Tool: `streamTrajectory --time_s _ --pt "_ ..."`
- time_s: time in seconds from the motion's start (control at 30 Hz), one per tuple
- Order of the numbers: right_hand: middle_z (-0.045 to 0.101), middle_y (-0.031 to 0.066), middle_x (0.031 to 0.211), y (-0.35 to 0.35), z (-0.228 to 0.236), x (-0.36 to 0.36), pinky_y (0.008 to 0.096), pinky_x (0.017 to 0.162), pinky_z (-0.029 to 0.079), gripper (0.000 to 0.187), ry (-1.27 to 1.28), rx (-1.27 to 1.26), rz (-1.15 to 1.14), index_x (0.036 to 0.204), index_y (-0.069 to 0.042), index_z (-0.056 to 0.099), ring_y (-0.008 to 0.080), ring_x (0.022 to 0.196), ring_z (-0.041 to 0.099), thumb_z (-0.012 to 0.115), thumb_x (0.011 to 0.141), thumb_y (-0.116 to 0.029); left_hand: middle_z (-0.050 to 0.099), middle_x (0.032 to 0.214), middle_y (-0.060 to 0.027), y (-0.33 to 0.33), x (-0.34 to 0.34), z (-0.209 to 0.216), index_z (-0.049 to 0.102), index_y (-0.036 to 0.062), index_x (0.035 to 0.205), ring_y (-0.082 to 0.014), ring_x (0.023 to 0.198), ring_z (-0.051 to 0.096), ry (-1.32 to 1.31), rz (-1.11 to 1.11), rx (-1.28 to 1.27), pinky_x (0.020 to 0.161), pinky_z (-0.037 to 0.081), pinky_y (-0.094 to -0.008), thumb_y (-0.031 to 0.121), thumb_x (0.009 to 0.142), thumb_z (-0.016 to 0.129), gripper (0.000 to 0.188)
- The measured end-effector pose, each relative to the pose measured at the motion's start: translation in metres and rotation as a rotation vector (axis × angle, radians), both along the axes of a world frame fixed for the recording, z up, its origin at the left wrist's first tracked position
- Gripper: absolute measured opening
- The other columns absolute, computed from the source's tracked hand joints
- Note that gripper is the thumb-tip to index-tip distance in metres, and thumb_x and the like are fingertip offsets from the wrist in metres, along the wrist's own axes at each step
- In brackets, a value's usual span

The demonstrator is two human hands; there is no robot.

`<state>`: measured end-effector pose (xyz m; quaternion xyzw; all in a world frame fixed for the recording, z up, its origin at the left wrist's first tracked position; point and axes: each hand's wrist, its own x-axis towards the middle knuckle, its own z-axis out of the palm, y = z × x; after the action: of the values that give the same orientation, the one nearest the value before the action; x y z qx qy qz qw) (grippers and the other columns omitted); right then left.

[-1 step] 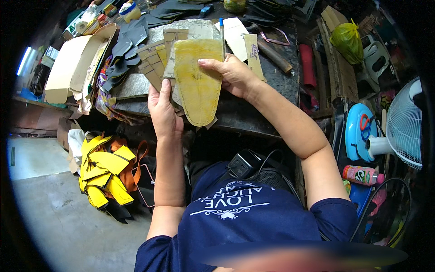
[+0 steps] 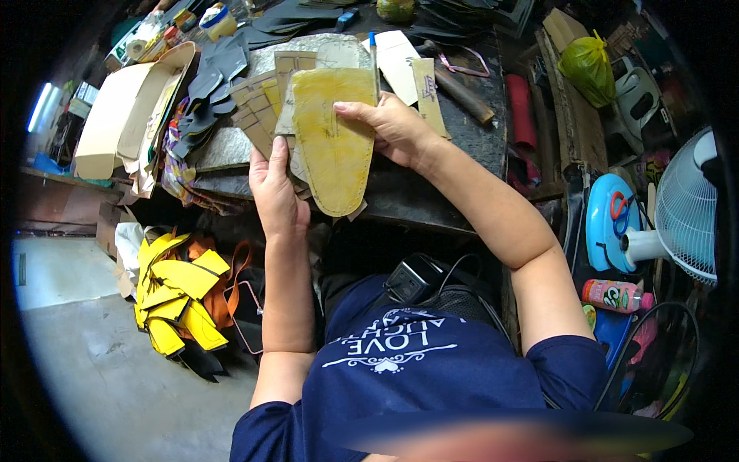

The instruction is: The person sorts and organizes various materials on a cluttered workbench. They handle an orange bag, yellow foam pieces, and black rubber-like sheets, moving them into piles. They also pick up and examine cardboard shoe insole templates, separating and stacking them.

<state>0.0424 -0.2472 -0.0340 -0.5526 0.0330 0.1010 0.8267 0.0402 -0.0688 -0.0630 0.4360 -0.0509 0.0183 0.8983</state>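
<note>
My right hand (image 2: 391, 129) grips a yellow, tapered pattern piece (image 2: 332, 158), thumb pressed on its face and fingers behind it. The piece is wide and flat at the top, with a rounded lower tip. A blue-capped pen (image 2: 373, 55) rises beside its top edge from behind that hand; whether the fingers hold it I cannot tell. My left hand (image 2: 277, 189) is closed on several brown cardboard patterns (image 2: 258, 106), fanned out with lines drawn on them. Its thumb points up and its other fingers are mostly hidden. A pale slab (image 2: 223, 148) lies beneath on the dark worktable (image 2: 431, 196).
Black cut pieces (image 2: 208, 88) and an open carton (image 2: 115, 119) stand left. A wooden rod (image 2: 466, 98), white paper (image 2: 394, 65) and a tan strip (image 2: 429, 92) lie right. Yellow cut pieces (image 2: 181, 285) pile by the floor. A fan (image 2: 687, 206) stands at right.
</note>
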Motion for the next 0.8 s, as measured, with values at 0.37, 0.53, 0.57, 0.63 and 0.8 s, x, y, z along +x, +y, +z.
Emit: streamTrajectory --time_s 0.37,0.53,0.57,0.63,0.8 --pt "0.066 0.0072 0.106 0.000 0.001 0.001 0.0323 0.070 0.058 0.036 -0.014 0.154 0.027 0.119 -0.005 0.056 0.0175 0.090 0.068 0.066 0.088 -0.018 0.060 0.119 -0.0120 -0.001 -0.002 0.006 0.048 -0.0005 0.126 -0.0215 0.105 0.062 0.099 -0.010 -0.044 0.089 0.052 -0.0357 0.013 0.098 0.050 0.032" --pt "0.066 0.0073 0.108 -0.002 0.002 0.004 0.0337 0.075 0.058 0.035 0.006 0.228 0.010 0.121 -0.005 0.056 0.0185 0.094 0.067 0.064 0.089 -0.018 0.057 0.127 -0.0145 0.003 -0.002 0.010 0.043 0.0010 0.133 -0.0277 0.112 0.059 0.119 -0.224 -0.198 0.096 0.048 -0.0433 0.032 0.101 0.040 0.045" --pt "0.066 0.0077 0.109 -0.002 0.001 0.005 0.0343 0.077 0.058 0.034 -0.004 0.233 0.008 0.120 -0.004 0.056 0.0189 0.095 0.067 0.064 0.089 -0.017 0.056 0.128 -0.0143 0.002 0.000 0.010 0.042 0.0007 0.134 -0.0282 0.111 0.059 0.135 -0.239 -0.183 0.096 0.048 -0.0438 0.033 0.101 0.040 0.046" --pt "0.066 0.0081 0.109 -0.002 -0.001 0.006 0.0351 0.078 0.058 0.034 -0.009 0.273 0.000 0.120 -0.003 0.056 0.0192 0.095 0.067 0.064 0.089 -0.015 0.056 0.127 -0.0144 0.001 0.005 0.008 0.042 0.0004 0.133 -0.0279 0.110 0.060 0.141 -0.262 -0.132 0.095 0.049 -0.0431 0.033 0.101 0.040 0.046" --pt "0.066 0.0091 0.108 -0.005 -0.004 0.009 0.0364 0.077 0.058 0.031 -0.023 0.298 -0.053 0.119 -0.002 0.056 0.0206 0.094 0.067 0.063 0.090 -0.012 0.059 0.118 -0.0166 -0.009 0.026 0.000 0.046 -0.0031 0.125 -0.0258 0.103 0.063 0.066 -0.259 -0.067 0.089 0.052 -0.0383 0.027 0.101 0.039 0.039"
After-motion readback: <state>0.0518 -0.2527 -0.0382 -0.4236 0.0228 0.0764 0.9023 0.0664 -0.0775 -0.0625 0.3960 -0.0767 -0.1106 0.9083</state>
